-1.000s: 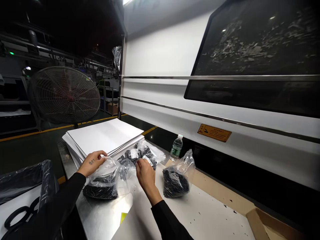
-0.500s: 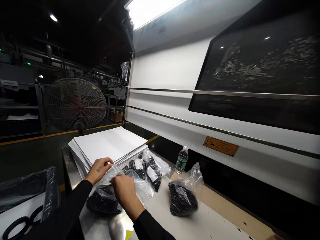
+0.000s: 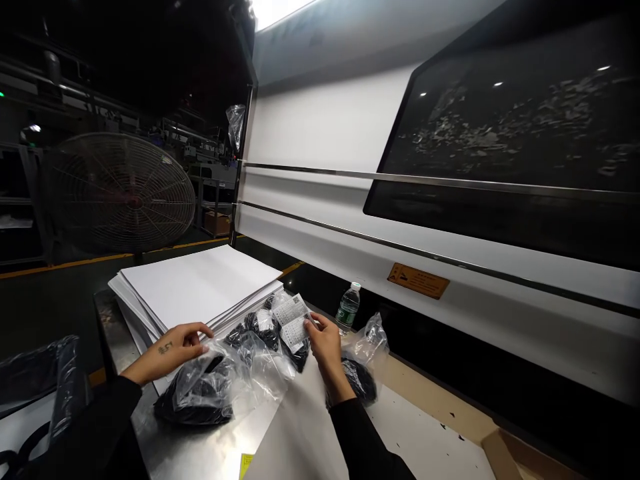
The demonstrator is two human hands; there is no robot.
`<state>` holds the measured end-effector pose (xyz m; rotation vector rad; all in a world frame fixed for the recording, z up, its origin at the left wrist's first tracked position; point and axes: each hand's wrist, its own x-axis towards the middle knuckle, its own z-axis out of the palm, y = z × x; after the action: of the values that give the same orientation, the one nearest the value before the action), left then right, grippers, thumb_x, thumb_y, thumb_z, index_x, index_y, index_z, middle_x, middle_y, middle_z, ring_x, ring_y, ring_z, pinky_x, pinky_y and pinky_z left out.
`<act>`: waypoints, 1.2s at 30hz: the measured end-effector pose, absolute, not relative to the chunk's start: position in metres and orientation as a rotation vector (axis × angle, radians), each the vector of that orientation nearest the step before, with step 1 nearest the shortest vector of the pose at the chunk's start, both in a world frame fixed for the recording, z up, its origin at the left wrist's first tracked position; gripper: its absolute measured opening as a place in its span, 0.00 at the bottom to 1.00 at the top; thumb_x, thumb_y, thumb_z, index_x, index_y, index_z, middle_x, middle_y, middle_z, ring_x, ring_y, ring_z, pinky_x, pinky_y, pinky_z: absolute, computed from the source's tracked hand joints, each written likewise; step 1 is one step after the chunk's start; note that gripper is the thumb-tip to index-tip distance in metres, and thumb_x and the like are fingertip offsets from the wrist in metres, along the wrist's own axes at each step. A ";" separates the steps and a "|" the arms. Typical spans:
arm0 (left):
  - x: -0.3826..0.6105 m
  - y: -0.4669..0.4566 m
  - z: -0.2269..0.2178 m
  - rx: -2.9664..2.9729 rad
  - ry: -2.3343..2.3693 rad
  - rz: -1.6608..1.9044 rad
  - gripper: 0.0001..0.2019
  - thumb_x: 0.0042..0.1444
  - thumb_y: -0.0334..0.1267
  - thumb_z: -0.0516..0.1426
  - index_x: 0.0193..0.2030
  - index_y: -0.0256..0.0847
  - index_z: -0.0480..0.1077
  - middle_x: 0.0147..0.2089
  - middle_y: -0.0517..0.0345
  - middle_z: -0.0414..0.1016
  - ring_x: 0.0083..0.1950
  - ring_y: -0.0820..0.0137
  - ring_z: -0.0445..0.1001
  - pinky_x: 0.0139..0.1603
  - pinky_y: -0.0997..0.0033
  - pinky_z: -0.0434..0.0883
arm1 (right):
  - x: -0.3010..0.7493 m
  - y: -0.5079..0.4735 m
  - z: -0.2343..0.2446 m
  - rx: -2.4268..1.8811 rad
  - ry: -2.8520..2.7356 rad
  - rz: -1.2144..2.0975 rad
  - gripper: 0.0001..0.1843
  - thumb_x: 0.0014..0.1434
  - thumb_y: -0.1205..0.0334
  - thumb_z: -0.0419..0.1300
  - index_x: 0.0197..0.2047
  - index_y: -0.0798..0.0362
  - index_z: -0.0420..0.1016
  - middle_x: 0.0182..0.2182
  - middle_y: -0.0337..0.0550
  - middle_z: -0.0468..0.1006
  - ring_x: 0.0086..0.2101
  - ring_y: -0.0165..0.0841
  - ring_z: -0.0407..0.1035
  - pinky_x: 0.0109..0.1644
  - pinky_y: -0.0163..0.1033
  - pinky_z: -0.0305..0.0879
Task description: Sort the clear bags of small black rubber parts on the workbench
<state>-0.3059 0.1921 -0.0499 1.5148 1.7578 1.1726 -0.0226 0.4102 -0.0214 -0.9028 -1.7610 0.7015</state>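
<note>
My left hand [image 3: 173, 347] pinches the top of a clear plastic bag [image 3: 205, 387] filled with small black parts, resting on the metal table [image 3: 200, 447]. My right hand [image 3: 323, 343] grips the edge of a second clear bag [image 3: 287, 327] that carries a white printed label and lies beside the stack of white sheets [image 3: 197, 283]. A third clear bag of black parts [image 3: 367, 363] stands just to the right of my right wrist, partly hidden by it.
A water bottle [image 3: 347, 308] stands behind the bags, against a big white machine with a dark window [image 3: 500, 153]. A large fan [image 3: 120, 193] is at the left. A bin lined with black plastic [image 3: 35, 387] sits at the lower left.
My right hand has left the near bag and moved right to the labelled bag, turning its label up. My left hand keeps hold of the near bag.
</note>
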 end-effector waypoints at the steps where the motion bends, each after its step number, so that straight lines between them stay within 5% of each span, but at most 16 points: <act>1: -0.303 0.184 -0.046 1.531 1.730 1.091 0.19 0.55 0.46 0.60 0.53 0.47 0.69 0.32 0.64 0.66 0.33 0.70 0.67 0.33 0.70 0.63 | -0.021 0.415 -0.026 -0.932 -1.751 0.695 0.15 0.64 0.53 0.61 0.42 0.57 0.75 0.36 0.42 0.79 0.35 0.33 0.74 0.41 0.43 0.73; 5: -0.282 0.173 -0.023 1.620 1.730 0.943 0.24 0.51 0.46 0.64 0.56 0.61 0.67 0.50 0.62 0.70 0.47 0.65 0.70 0.47 0.69 0.67 | -0.004 0.423 -0.032 -1.055 -1.696 0.630 0.12 0.63 0.55 0.62 0.43 0.56 0.75 0.37 0.41 0.78 0.39 0.35 0.73 0.47 0.47 0.71; 8: -0.248 0.213 -0.008 1.704 1.791 1.049 0.18 0.59 0.49 0.57 0.55 0.51 0.67 0.47 0.59 0.71 0.44 0.66 0.71 0.47 0.64 0.69 | 0.014 0.423 -0.029 -1.132 -1.659 0.608 0.10 0.62 0.58 0.63 0.41 0.57 0.75 0.37 0.41 0.77 0.38 0.35 0.73 0.47 0.46 0.71; 11: -0.197 0.288 -0.011 1.817 1.842 1.067 0.13 0.60 0.43 0.57 0.48 0.39 0.70 0.41 0.56 0.74 0.44 0.64 0.72 0.50 0.56 0.70 | 0.033 0.415 -0.024 -1.163 -1.632 0.652 0.10 0.64 0.58 0.61 0.40 0.58 0.74 0.32 0.39 0.76 0.29 0.29 0.71 0.35 0.38 0.71; 15: -0.129 0.387 -0.044 1.758 2.055 0.966 0.16 0.60 0.45 0.57 0.49 0.37 0.69 0.52 0.49 0.72 0.53 0.59 0.71 0.54 0.50 0.70 | 0.059 0.392 -0.015 -1.103 -1.591 0.738 0.09 0.65 0.60 0.58 0.43 0.57 0.73 0.23 0.32 0.73 0.16 0.23 0.63 0.19 0.29 0.61; 19: -0.094 0.446 -0.078 1.686 2.245 0.912 0.23 0.58 0.46 0.59 0.58 0.39 0.65 0.61 0.45 0.65 0.61 0.52 0.64 0.60 0.42 0.65 | 0.088 0.368 -0.011 -0.980 -1.522 0.883 0.10 0.63 0.60 0.56 0.43 0.57 0.71 0.18 0.31 0.71 0.13 0.26 0.61 0.15 0.30 0.56; 22: -0.088 0.464 -0.096 1.692 2.300 0.942 0.20 0.58 0.43 0.59 0.55 0.39 0.67 0.63 0.47 0.64 0.64 0.51 0.61 0.63 0.39 0.60 | 0.102 0.354 -0.019 -0.942 -1.473 1.018 0.13 0.61 0.55 0.55 0.41 0.57 0.70 0.15 0.32 0.69 0.12 0.26 0.58 0.14 0.31 0.54; 28: -0.114 0.468 -0.106 1.569 2.273 1.228 0.16 0.62 0.45 0.56 0.52 0.39 0.70 0.53 0.50 0.73 0.56 0.58 0.70 0.58 0.45 0.68 | 0.090 0.332 -0.067 -1.071 -1.428 1.249 0.09 0.61 0.61 0.50 0.38 0.56 0.67 0.17 0.32 0.69 0.11 0.26 0.59 0.10 0.29 0.51; 32: -0.152 0.465 -0.081 1.331 2.268 1.471 0.20 0.63 0.51 0.52 0.53 0.38 0.68 0.47 0.51 0.75 0.46 0.63 0.75 0.47 0.54 0.74 | 0.061 0.342 -0.096 -1.188 -1.441 1.233 0.06 0.63 0.70 0.48 0.38 0.56 0.66 0.17 0.29 0.67 0.11 0.26 0.61 0.10 0.29 0.52; 36: -0.167 0.459 -0.047 1.373 2.186 1.639 0.20 0.62 0.53 0.52 0.48 0.38 0.70 0.44 0.52 0.76 0.45 0.64 0.75 0.47 0.55 0.74 | 0.024 0.385 -0.108 -1.314 -1.430 1.122 0.05 0.67 0.66 0.55 0.44 0.57 0.68 0.17 0.26 0.66 0.13 0.23 0.61 0.14 0.27 0.57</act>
<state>-0.1668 0.4588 -0.0468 1.3728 2.1857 1.6385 0.0244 0.3855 -0.1084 -1.3140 -1.4296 1.1222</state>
